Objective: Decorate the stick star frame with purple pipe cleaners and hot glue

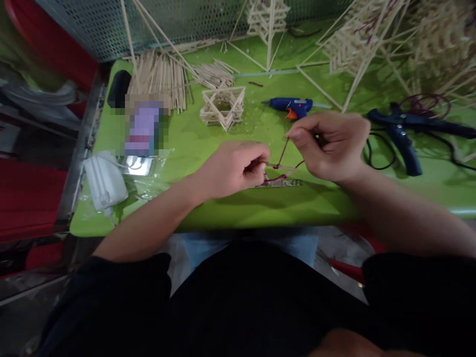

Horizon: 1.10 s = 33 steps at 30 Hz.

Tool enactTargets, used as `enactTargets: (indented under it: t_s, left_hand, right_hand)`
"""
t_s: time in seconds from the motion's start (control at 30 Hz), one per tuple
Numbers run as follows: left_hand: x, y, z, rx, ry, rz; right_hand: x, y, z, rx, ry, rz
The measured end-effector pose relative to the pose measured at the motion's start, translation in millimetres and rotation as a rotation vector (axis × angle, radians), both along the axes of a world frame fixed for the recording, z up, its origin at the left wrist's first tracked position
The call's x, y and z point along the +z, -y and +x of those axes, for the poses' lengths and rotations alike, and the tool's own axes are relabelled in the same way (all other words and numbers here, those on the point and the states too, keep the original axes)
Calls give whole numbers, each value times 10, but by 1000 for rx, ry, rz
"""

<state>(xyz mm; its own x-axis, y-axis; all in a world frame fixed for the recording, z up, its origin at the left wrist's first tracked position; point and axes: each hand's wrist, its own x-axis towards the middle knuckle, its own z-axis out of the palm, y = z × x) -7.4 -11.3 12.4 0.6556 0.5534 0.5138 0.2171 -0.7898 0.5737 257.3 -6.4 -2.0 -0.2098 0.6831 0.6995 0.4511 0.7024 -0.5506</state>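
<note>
My left hand [238, 167] is closed, its fingers pinching the end of a thin wooden stick [286, 167] near the table's front edge. Purple string [284, 151] is wound around the stick and runs up to the fingertips of my right hand [329, 146], which is closed on it. The string looks taut between stick and fingers, and another stretch of it hangs in a loop below. Just under the hands lies a flat patterned strip [282, 183]. A blue glue gun [292, 105] rests behind my right hand.
A star-shaped stick frame [223, 108] and stick piles [159, 74] stand behind on the green table [208, 210]. Taller stick structures [349, 49] are at the back right. A dark blue tool [401, 131] lies right, a white device [106, 181] left.
</note>
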Motion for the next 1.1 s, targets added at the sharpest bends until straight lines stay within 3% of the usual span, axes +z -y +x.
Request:
enactTargets:
  t_s: [0.23, 0.37, 0.5, 0.67, 0.77, 0.9, 1.1]
  left_hand:
    - [-41, -34, 1, 81, 136, -221]
    - [-110, -68, 0, 187, 150, -191]
    - [-172, -92, 12, 307, 175, -155]
    - [-213, -122, 4, 397, 234, -144]
    - [-207, -114, -12, 404, 236, -124]
    - [-178, -86, -23, 429, 232, -67]
    - [-99, -49, -30, 440, 250, 42]
  right_hand:
    - [-95, -158, 51, -3, -74, -69]
    - [-93, -167, 58, -13, -121, 13]
    - [19, -13, 2, -29, -111, 54]
    - [75, 109, -73, 217, 44, 168]
    - [17, 110, -69, 289, 225, 67]
    - [-67, 93, -29, 232, 402, -131]
    - [-122, 30, -27, 127, 259, -184]
